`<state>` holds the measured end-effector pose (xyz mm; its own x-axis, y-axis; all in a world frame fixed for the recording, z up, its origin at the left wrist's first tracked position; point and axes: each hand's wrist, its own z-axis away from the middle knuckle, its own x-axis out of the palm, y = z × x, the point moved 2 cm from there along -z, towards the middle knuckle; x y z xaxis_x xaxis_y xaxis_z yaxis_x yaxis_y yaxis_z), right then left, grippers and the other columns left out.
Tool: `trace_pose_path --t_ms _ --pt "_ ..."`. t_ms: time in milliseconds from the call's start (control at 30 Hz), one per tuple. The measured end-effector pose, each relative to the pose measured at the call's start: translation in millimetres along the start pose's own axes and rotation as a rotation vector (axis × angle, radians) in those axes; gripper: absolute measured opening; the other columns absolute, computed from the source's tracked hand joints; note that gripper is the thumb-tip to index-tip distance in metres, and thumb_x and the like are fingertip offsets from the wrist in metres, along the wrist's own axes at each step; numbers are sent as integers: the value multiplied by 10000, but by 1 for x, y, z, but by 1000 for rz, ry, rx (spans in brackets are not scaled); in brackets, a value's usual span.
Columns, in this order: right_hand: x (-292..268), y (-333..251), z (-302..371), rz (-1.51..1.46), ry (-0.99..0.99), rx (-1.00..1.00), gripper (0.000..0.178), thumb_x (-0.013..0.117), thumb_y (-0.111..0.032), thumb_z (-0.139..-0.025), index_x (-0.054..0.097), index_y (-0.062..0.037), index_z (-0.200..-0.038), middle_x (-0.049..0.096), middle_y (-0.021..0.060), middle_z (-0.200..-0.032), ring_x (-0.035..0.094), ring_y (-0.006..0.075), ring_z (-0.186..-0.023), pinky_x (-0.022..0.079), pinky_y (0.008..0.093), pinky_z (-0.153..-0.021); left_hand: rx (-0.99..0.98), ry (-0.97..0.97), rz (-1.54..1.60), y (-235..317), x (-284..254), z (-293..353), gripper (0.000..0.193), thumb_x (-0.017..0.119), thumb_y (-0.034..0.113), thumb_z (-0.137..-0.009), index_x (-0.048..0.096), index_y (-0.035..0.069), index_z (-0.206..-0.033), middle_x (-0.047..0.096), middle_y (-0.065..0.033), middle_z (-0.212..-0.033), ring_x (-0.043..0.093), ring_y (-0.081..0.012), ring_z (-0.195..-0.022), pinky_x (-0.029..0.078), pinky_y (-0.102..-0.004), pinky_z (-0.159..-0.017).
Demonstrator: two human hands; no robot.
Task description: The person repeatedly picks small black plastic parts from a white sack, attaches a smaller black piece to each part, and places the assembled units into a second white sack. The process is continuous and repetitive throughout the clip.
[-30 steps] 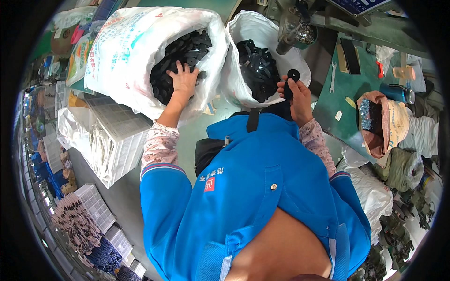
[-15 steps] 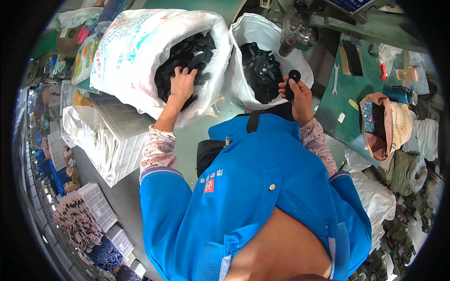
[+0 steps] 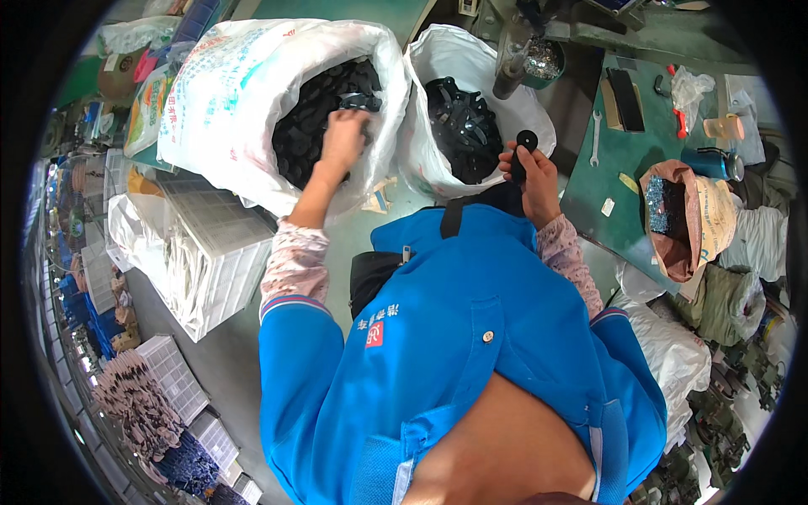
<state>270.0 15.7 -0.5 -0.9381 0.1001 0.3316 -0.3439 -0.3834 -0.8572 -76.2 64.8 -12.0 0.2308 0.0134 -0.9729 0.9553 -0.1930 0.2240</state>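
Observation:
My right hand (image 3: 539,181) pinches a flat black part (image 3: 526,141), whose round end with a small centre hole points up. It is held just right of a white sack (image 3: 532,126) filled with similar black parts (image 3: 465,130). At the larger white sack (image 3: 220,93) on the left, my left hand (image 3: 345,139) is over the mouth, slightly smeared by motion. Its fingers are curled in at a glossy black part (image 3: 362,102), above the heap of dark parts (image 3: 307,130). The fingertips themselves are partly hidden.
A machine's metal column (image 3: 512,71) stands behind the smaller sack, beside a cup of metal bits (image 3: 547,61). On the green bench (image 3: 589,198) lie a wrench (image 3: 596,139), a blue flask (image 3: 711,166) and an open brown bag (image 3: 673,257). White plastic crates (image 3: 227,278) stand at left.
My left hand has moved right and a little away from me across the sack mouth, its spread fingers now curled. My right hand keeps the black part nearly in place.

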Motion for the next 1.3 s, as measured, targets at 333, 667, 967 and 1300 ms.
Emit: trace_pose_path --t_ms 333,667,967,1300 --pt "13 -3 4 31 -88 20 328 460 -231 -952 512 -20 -1198 626 76 -913 591 120 -721 466 211 -574 -555 380 1552 -40 -45 6 375 560 -50 -813 497 -39 -1183 549 -132 -1151 640 -250 -840 573 -332 -724" --pt "26 -6 -6 17 -317 -20 265 485 -148 -939 502 -11 -1165 571 55 -972 549 108 -870 464 258 -746 -331 340 1980 22 -42 1 408 551 -65 -824 464 3 -1216 535 -138 -1206 572 -241 -1019 569 -342 -779" --pt "87 -85 31 858 -526 -1080 416 588 48 -794 527 -67 -1189 532 106 -1149 543 249 -1036 463 321 -874 -240 73 2153 101 -38 -18 422 589 -7 -813 467 27 -1216 532 -133 -1218 565 -249 -1028 537 -364 -807" --pt "74 -102 36 820 -390 -1194 390 632 -22 -788 581 -60 -1173 640 85 -952 610 219 -828 500 295 -716 -253 -19 2179 123 -40 -23 454 589 27 -819 438 54 -1247 502 -131 -1264 546 -260 -1084 528 -381 -833"
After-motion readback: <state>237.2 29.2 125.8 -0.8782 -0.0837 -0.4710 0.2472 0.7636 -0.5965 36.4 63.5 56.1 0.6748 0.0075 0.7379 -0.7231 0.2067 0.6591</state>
